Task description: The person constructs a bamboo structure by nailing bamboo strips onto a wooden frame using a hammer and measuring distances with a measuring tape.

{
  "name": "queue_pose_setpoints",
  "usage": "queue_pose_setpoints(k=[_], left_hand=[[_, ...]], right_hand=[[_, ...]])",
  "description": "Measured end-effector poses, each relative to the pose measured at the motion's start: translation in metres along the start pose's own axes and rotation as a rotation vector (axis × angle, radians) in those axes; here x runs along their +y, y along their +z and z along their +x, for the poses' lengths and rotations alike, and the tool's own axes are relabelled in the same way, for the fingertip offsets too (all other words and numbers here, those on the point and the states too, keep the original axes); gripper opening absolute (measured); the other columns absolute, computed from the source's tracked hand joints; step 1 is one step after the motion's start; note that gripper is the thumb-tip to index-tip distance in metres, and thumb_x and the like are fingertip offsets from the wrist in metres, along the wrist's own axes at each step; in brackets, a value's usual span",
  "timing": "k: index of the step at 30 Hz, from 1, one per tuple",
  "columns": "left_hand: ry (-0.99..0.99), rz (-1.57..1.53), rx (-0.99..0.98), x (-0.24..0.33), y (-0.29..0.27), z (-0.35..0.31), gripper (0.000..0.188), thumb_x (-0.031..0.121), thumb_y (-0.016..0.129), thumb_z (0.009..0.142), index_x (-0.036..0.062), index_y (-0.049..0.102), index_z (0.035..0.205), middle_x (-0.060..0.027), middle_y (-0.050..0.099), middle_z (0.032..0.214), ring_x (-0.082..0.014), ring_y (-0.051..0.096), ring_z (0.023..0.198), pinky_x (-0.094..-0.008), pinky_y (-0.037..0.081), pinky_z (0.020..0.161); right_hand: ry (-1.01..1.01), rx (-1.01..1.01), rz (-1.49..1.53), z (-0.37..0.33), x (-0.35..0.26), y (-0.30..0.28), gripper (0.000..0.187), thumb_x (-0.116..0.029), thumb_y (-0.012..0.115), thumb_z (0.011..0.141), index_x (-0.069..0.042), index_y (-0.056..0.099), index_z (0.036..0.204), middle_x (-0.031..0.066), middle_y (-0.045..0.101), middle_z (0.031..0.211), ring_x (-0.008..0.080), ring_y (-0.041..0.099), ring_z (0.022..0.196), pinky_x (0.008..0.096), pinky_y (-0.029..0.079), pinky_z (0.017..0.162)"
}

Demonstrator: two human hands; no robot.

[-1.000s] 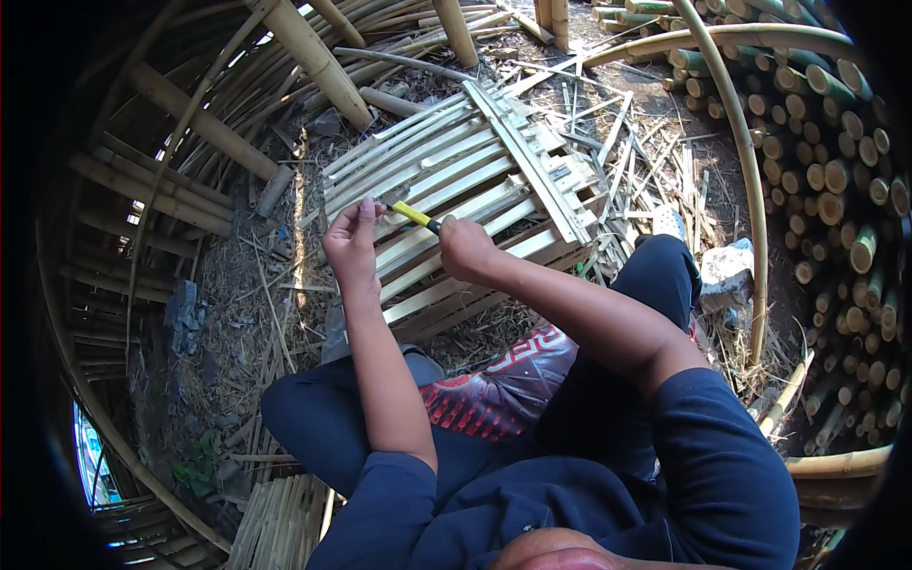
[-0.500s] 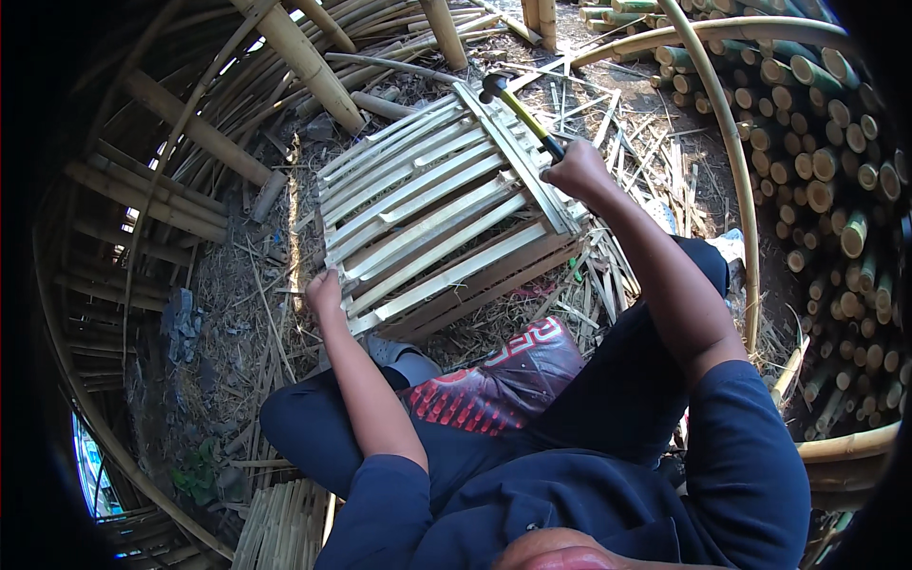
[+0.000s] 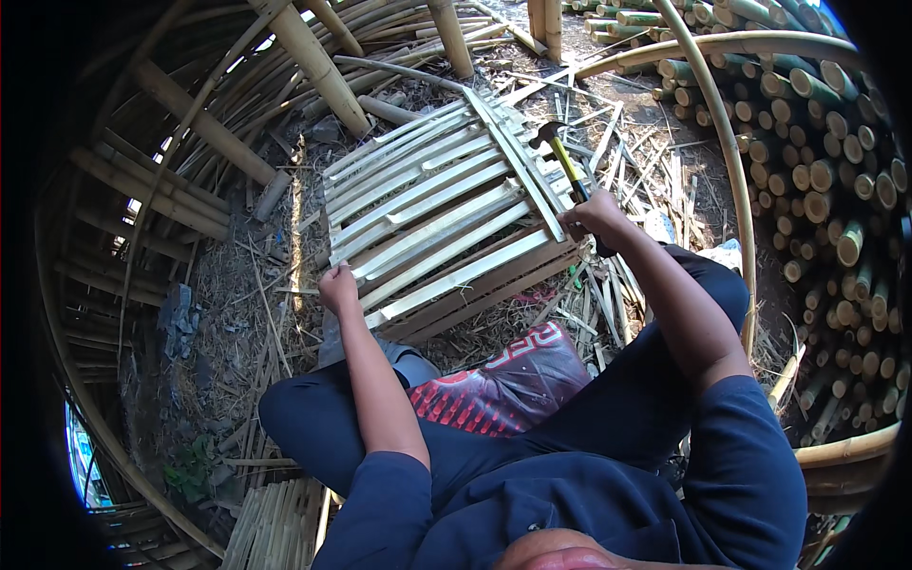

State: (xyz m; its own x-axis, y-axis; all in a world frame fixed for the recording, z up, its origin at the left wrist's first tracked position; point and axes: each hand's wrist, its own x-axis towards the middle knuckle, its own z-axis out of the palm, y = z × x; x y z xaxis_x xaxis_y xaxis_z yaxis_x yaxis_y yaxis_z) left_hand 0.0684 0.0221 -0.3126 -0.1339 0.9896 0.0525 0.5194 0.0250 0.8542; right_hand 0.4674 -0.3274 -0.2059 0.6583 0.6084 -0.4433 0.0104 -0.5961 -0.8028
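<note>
A slatted bamboo crate (image 3: 432, 223) lies on the ground in front of my crossed legs, its pale strips running lengthwise with gaps between them. Across its right end goes a cross strip (image 3: 518, 161). My right hand (image 3: 597, 217) is closed round the grip of a claw hammer (image 3: 571, 169) with a yellow and black handle. The hammer's dark head points away from me, just right of the cross strip. At the crate's near left corner, my left hand (image 3: 339, 288) is pinched at the strip ends; what its fingers hold is hidden.
A dark printed cushion or sack (image 3: 513, 380) lies between my legs. Cut bamboo poles (image 3: 817, 180) are stacked at right. Split offcuts (image 3: 608, 294) litter the ground right of the crate. A bundle of strips (image 3: 275, 522) lies at lower left. Bamboo posts (image 3: 318, 66) stand beyond.
My right hand has moved right and nearer to me, carrying the hammer off the cross strip to its right. My left hand has shifted slightly right along the crate's corner.
</note>
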Motion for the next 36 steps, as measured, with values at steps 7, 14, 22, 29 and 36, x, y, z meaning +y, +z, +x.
queue_pose_setpoints(k=[7, 14, 22, 29, 36], left_hand=[[0.014, -0.248, -0.026, 0.01, -0.001, 0.011, 0.027, 0.024, 0.068, 0.101, -0.0018, 0.069, 0.108, -0.0111, 0.076, 0.102, -0.017, 0.07, 0.087, -0.0312, 0.053, 0.078], [0.017, -0.33, -0.052, 0.063, -0.01, 0.022, 0.025, 0.022, 0.067, 0.102, -0.0023, 0.065, 0.107, -0.0088, 0.073, 0.098, -0.0131, 0.065, 0.081, -0.0285, 0.051, 0.074], [0.07, -0.395, -0.089, 0.031, 0.024, 0.051, 0.022, 0.018, 0.067, 0.102, -0.0032, 0.064, 0.105, -0.0126, 0.074, 0.104, -0.0143, 0.068, 0.09, -0.0288, 0.052, 0.08], [0.056, -0.114, -0.018, -0.009, 0.029, 0.068, 0.026, 0.029, 0.07, 0.098, 0.0044, 0.072, 0.106, -0.013, 0.075, 0.111, -0.0262, 0.07, 0.103, -0.0404, 0.051, 0.091], [0.071, 0.063, 0.052, 0.027, 0.025, 0.031, 0.027, 0.031, 0.072, 0.095, 0.0044, 0.072, 0.101, -0.0155, 0.074, 0.114, -0.0345, 0.069, 0.108, -0.0452, 0.05, 0.095]], right_hand=[[-0.198, 0.026, 0.01, -0.011, -0.012, -0.003, 0.023, -0.019, 0.08, 0.085, 0.003, 0.072, 0.088, 0.0089, 0.068, 0.071, 0.0167, 0.064, 0.062, 0.0349, 0.051, 0.059], [-0.217, 0.074, 0.01, 0.037, 0.009, 0.006, 0.04, -0.035, 0.083, 0.084, 0.004, 0.071, 0.088, 0.0068, 0.066, 0.071, 0.0158, 0.06, 0.056, 0.0372, 0.047, 0.051], [-0.206, 0.083, -0.006, 0.061, -0.01, 0.023, 0.04, -0.035, 0.082, 0.085, 0.003, 0.071, 0.086, 0.0111, 0.071, 0.075, 0.0163, 0.065, 0.06, 0.035, 0.05, 0.054], [-0.112, 0.065, -0.063, 0.06, -0.028, 0.032, 0.041, -0.036, 0.084, 0.085, 0.003, 0.072, 0.086, 0.0117, 0.072, 0.078, 0.0163, 0.066, 0.061, 0.034, 0.05, 0.054], [-0.054, 0.126, -0.279, 0.054, -0.027, 0.026, 0.05, -0.043, 0.085, 0.082, 0.006, 0.075, 0.089, 0.0164, 0.075, 0.084, 0.0224, 0.073, 0.074, 0.0379, 0.056, 0.065]])
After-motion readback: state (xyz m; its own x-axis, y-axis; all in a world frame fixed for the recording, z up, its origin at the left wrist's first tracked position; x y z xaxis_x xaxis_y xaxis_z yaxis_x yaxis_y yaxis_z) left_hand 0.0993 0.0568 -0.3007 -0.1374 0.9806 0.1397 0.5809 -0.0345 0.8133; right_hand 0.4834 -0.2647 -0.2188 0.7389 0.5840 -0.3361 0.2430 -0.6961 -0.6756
